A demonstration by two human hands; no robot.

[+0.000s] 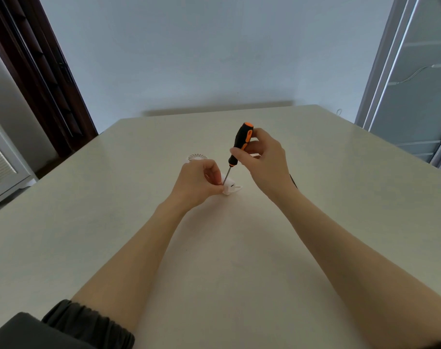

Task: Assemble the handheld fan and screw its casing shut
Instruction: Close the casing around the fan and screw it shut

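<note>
The right hand (263, 159), wrist bent, is pinching the black-and-orange screwdriver (239, 147) by its handle, long axis near upright, tip angling down-left into the white fan casing (230, 188) below the grip. The left hand (201, 181), fingers curled, is pinching the casing's near-left edge, pressing it to the table (113, 197). A round white grille (197, 156) is lying beyond.

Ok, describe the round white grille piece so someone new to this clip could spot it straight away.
Start at the pale table and find the two hands near its middle. Just beyond the left hand, partly hidden by it, lies the grille piece. Unlike the white fan body under the screwdriver, it is flat, slotted like spokes, and untouched.
</note>
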